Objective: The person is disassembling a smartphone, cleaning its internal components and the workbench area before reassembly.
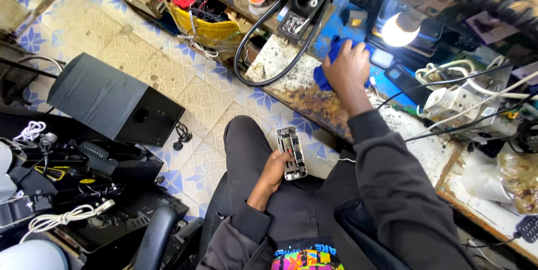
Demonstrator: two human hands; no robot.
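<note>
Lap nearest the camera: dark trousers, dark sleeves, seated at the bench (291, 88). Left hand (276, 170) rests on the left thigh, fingers wrapped round an opened phone (291, 153), back off, innards and metal frame facing up; it lies along the knee, held at its lower end. Right hand (347, 68) is stretched out to the bench, palm down, fingers closed over a blue cloth (330, 60) bunched on the worn top near the blue mat. Black hose (252, 40) loops just left of the cloth; a lit bulb (397, 31) glares to the right; white power strip (454, 104) and cables further right. Black speaker (115, 104) sits on the tiled floor, well apart.

Step, as judged: fetching the cloth while the phone waits on the lap. Next move calls for lifting the cloth clear of the hose and bringing it back to the phone, keeping the left grip steady so the open frame stays level.
</note>
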